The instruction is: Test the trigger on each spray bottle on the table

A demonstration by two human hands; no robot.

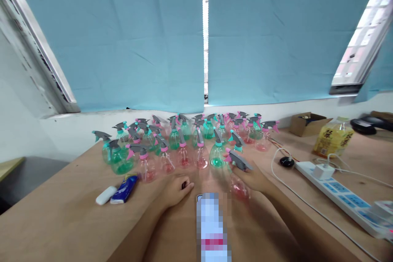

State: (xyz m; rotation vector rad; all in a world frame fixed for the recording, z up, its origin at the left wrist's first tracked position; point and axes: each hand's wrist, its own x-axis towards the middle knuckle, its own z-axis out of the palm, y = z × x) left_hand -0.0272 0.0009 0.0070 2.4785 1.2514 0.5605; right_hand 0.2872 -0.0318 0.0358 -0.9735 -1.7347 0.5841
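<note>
My left hand (175,191) rests on the table with its fingers curled in. A dark patch shows between the thumb and fingers; whether it is a thing or shadow I cannot make out. My right hand (252,177) is closed at the neck of a clear pink spray bottle (240,188) with a grey trigger head, its fingers partly hidden by the bottle. Close behind stands a green spray bottle (217,156). Left of it are pink ones, including a pink spray bottle (201,158). A phone (211,223) with a blurred screen lies between my forearms.
Several more green and pink spray bottles (123,161) crowd the table (70,221) toward the wall. A blue packet (125,188) and a white case (106,195) lie left. On the right are a power strip (340,198), cables, a yellow bag (333,139) and a cardboard box (299,126).
</note>
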